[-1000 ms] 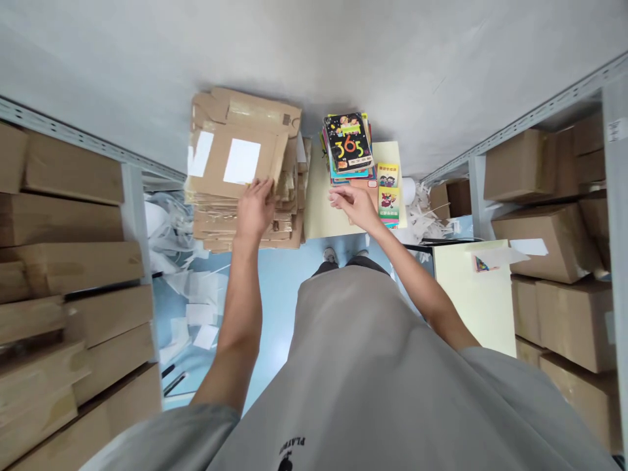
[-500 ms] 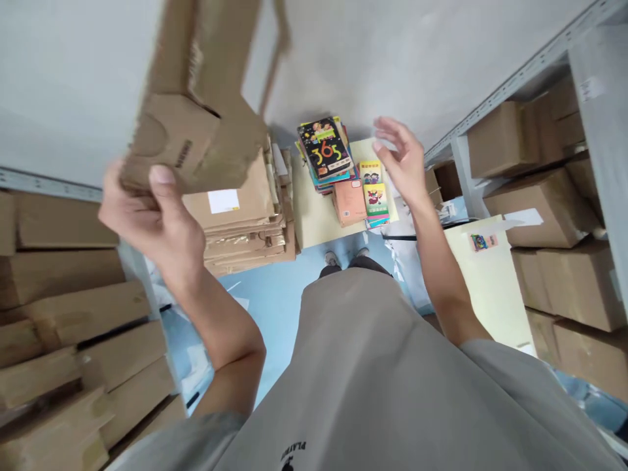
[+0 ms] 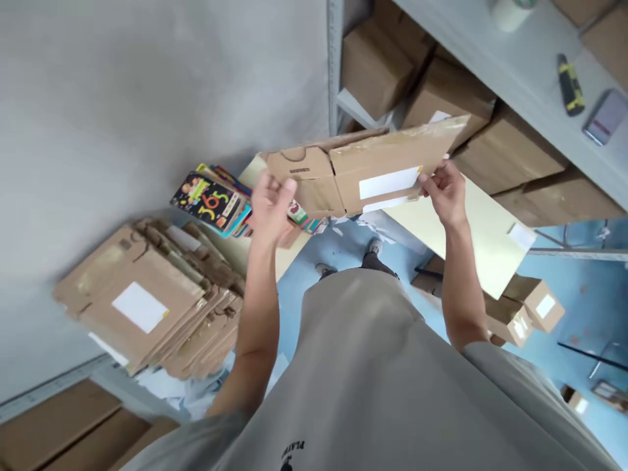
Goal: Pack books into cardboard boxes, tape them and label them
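Observation:
A flattened cardboard box (image 3: 314, 186) with a white label is held up between both hands. My left hand (image 3: 272, 206) grips its left end, thumb on the near face. At the right end, my right hand (image 3: 445, 190) pinches the lower edge beside the label. Behind and left of my left hand lies a pile of books (image 3: 209, 204), topped by a black cover reading 365; part of the pile is hidden by the hand and cardboard. Further left rests a stack of flattened boxes (image 3: 142, 294), its top one bearing a white label.
Shelves with brown cartons (image 3: 377, 69) stand on the right. On the upper shelf lie a yellow-black utility knife (image 3: 570, 85), a phone-like slab (image 3: 606, 118) and a roll of tape (image 3: 511, 13). A pale yellow tabletop (image 3: 471, 242) and small boxes (image 3: 543, 304) are lower right.
My left hand has carried the flattened box rightward and lowered it. My right hand has closed on its other end. The view has turned to the right.

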Available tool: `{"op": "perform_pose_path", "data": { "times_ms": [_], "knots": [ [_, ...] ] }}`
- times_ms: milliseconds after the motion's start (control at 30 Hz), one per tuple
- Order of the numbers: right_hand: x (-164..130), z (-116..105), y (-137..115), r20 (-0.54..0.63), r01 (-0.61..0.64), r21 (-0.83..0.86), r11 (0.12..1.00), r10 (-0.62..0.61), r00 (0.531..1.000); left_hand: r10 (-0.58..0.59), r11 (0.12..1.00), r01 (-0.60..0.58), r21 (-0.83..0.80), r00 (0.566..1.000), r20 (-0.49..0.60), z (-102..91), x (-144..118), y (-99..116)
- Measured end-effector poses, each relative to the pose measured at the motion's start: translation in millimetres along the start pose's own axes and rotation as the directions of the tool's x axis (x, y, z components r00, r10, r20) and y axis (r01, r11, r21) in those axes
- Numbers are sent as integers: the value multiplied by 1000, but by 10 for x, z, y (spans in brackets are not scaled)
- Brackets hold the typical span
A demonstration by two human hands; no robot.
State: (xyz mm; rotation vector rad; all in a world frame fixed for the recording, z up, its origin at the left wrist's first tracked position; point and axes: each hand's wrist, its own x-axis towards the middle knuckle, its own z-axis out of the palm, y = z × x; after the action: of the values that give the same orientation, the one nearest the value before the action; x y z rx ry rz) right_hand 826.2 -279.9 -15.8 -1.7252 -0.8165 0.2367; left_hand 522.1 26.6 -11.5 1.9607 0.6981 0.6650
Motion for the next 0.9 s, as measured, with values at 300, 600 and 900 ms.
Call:
{"op": "perform_pose_path", "data": {
  "times_ms": [300, 600, 900],
  "knots": [
    [-957, -1440, 1077, -332, -326, -65, 943, 287, 899, -73, 967, 153, -203, 932, 355, 2363, 279, 468],
    [-1472, -2505, 1682, -470, -585, -108, 804, 477, 742, -100, 946, 264, -191, 794, 599, 4229, 444, 680],
    [-1684, -2391, 1791, -405, -690, -72, 720, 611, 680, -55, 940, 291, -177, 642, 764, 4979, 411, 692]
  ]
}}
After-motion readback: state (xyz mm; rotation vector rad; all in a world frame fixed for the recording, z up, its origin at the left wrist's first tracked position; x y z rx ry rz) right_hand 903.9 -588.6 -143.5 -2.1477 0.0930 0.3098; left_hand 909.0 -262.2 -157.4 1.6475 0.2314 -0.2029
